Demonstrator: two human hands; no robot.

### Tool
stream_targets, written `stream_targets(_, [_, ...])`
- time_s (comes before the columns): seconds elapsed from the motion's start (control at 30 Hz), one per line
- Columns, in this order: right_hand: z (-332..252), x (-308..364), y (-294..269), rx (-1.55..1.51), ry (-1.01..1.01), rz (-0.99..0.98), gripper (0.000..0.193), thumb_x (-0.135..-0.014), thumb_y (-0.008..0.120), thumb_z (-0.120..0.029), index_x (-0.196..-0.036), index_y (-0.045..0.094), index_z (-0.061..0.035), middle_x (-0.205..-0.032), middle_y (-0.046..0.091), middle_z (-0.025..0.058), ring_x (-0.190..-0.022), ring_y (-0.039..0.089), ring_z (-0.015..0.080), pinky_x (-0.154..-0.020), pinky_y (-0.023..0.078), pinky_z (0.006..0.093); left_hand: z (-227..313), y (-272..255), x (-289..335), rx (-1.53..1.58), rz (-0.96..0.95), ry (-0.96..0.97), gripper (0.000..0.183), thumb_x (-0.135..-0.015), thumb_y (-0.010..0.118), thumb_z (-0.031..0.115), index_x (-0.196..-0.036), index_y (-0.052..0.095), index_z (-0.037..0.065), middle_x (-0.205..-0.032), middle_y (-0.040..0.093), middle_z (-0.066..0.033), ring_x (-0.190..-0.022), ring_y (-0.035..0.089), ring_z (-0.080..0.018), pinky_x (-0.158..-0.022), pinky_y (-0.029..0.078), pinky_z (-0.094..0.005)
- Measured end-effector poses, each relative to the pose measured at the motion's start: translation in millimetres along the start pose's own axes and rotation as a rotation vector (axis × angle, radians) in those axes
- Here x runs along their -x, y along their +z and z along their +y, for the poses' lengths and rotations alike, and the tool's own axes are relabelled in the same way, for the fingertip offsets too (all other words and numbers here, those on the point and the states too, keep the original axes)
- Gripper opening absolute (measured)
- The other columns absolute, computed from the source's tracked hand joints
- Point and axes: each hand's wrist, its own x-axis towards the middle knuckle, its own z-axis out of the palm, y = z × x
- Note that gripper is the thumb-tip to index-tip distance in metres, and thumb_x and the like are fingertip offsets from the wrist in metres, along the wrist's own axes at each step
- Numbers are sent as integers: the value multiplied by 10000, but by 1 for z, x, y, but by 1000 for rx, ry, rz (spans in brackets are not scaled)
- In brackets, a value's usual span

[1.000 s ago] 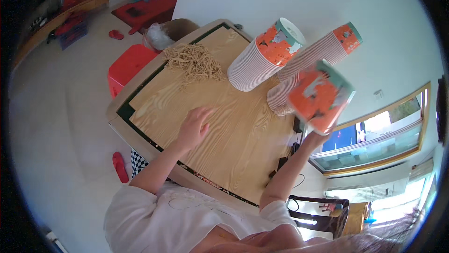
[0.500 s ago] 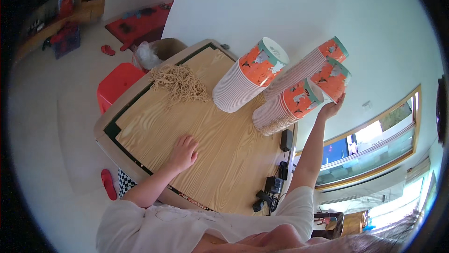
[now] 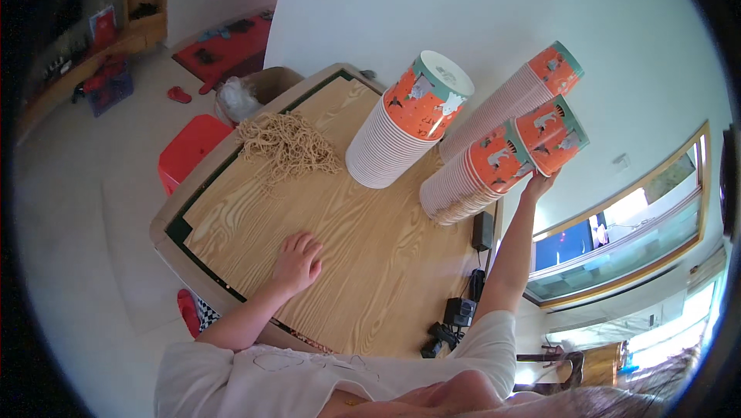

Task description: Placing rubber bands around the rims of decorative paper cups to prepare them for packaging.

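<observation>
My right hand (image 3: 540, 184) reaches up and holds an orange patterned paper cup (image 3: 553, 137) at the top of a tall stack of cups (image 3: 471, 179) on the wooden table (image 3: 363, 256). A second tall stack (image 3: 513, 101) leans just behind it, and a third, wider stack (image 3: 401, 125) stands to the left. My left hand (image 3: 296, 262) rests flat on the table top with its fingers apart, holding nothing.
A heap of tan strings (image 3: 287, 144) lies at the table's far left corner. A red stool (image 3: 189, 152) and a plastic bag (image 3: 235, 98) are on the floor beside it. Black chargers and cables (image 3: 455, 314) sit at the table's right edge.
My right hand has carried the cup from near the camera up onto the top of the right-hand stack. My left hand slid back toward me on the table.
</observation>
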Motion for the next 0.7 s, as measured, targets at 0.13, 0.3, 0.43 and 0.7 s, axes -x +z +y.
stream_targets(0.13, [11,-1,-14,-63,127,-50,465,-916,506,-241,-1316,395,-30,-1228,504,87,-1071,521,181,-861,437,298,3,4,0,-8,-4,-3,360,-755,626,234,-1059,577,49,-1183,482,-148,-1161,407,-311,-976,317,-470])
stream_targets(0.3, [16,17,-13,147,60,-199,455,-908,507,-250,-1304,404,-50,-1217,510,77,-1109,478,187,-957,365,336,2,7,1,-8,-8,-8,364,-756,624,238,-1068,573,58,-1190,479,-146,-1162,406,-312,-969,323,-470])
stream_targets(0.43, [7,36,-8,61,202,-284,496,-913,490,-206,-1361,358,-42,-1282,474,93,-1153,467,194,-938,393,328,-2,7,5,-29,-3,-38,366,-756,622,239,-1070,567,59,-1183,480,-147,-1158,409,-312,-960,330,-470])
stream_targets(0.7, [28,44,-80,155,425,-63,525,-898,459,-134,-1399,309,-176,-1292,459,148,-1095,489,232,-878,410,373,7,4,-5,22,-2,-7,349,-745,629,238,-1040,577,58,-1177,482,-145,-1146,420,-310,-948,338,-464])
